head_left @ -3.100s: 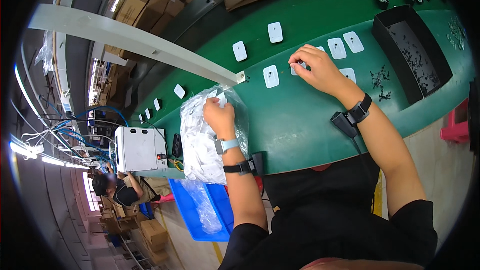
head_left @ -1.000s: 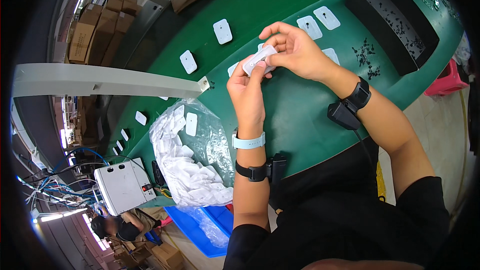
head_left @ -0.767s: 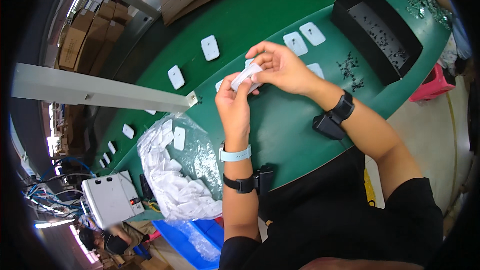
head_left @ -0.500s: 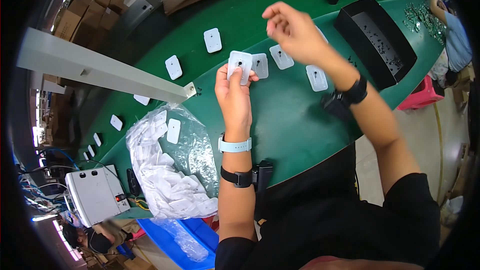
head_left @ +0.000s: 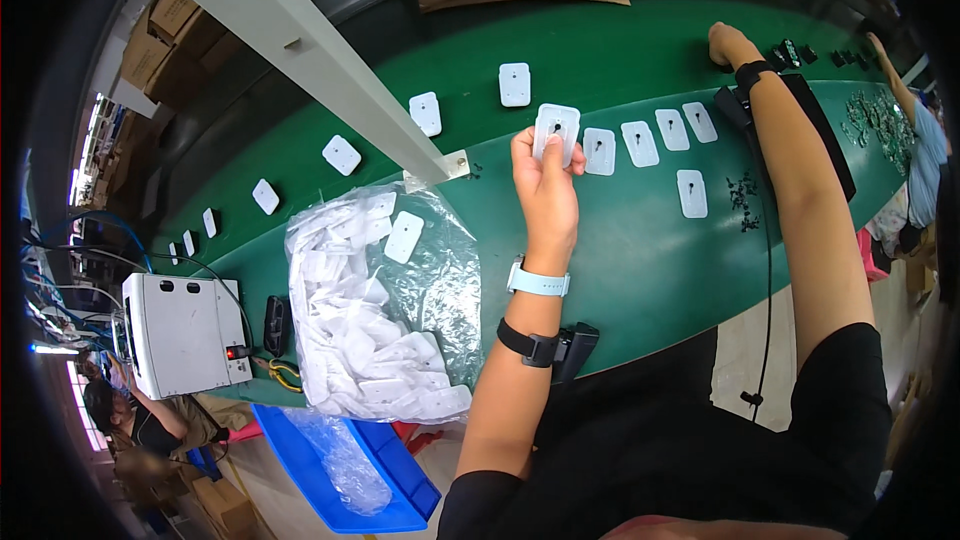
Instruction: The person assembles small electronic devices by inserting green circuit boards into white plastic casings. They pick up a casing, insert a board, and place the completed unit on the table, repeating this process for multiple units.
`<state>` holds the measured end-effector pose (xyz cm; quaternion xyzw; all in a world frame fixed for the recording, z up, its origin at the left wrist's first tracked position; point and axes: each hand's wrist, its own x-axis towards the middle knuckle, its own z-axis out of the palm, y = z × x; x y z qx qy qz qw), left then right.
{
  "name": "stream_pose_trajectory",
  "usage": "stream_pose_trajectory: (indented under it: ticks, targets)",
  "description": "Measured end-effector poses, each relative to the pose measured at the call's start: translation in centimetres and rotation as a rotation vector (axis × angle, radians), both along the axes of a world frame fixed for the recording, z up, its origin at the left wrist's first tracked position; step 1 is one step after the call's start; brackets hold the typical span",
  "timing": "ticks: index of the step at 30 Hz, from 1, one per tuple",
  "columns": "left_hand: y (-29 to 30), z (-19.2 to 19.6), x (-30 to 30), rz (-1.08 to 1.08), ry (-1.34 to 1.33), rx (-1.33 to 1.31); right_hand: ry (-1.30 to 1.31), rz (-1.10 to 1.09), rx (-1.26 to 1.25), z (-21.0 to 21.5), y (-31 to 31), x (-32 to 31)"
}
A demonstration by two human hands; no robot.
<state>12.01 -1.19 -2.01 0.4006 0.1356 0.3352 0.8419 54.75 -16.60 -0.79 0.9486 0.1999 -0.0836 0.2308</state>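
Four small white plastic plates [head_left: 640,143] are lying finished in a row on the green bench [head_left: 640,260]. Left hand [head_left: 545,190] fingers are gripping a fifth [head_left: 556,130]; right hand [head_left: 728,43] is reaching far, fingers unclear. Clear bag of white plates [head_left: 370,310] is looking nearly full.

The person wears a black short-sleeved top, both forearms bare. The left hand [head_left: 546,180] has a pale blue band at the wrist and a black strap with a small black box further up. The right hand [head_left: 727,41] has a black wrist strap, a thin black cable trailing down from it.
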Motion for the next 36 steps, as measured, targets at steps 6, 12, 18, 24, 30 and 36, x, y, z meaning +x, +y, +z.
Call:
stream_pose_trajectory:
  ticks: [6,12,18,24,30,36]
  targets:
    - [1.4,-0.3,-1.0,0.108,0.003,0.032,0.397,0.577,1.021,6.2,5.6,-14.5]
    - [0.6,0.1,-0.7,0.135,0.154,0.102,0.669,0.889,1.438,4.8,2.6,-29.9]
    - [-0.5,-1.0,0.0,0.156,0.171,0.154,0.491,1.001,1.524,-0.1,1.7,-32.1]
    - [-1.0,-0.7,-0.6,0.200,0.130,0.124,0.385,1.116,1.602,0.1,1.7,-32.9]
    - [-1.5,0.1,-0.8,0.151,0.112,0.159,0.340,1.150,1.639,-0.1,1.5,-33.0]
    - [-1.5,0.0,-0.9,0.132,0.131,0.076,0.514,0.895,1.770,0.3,1.4,-33.5]
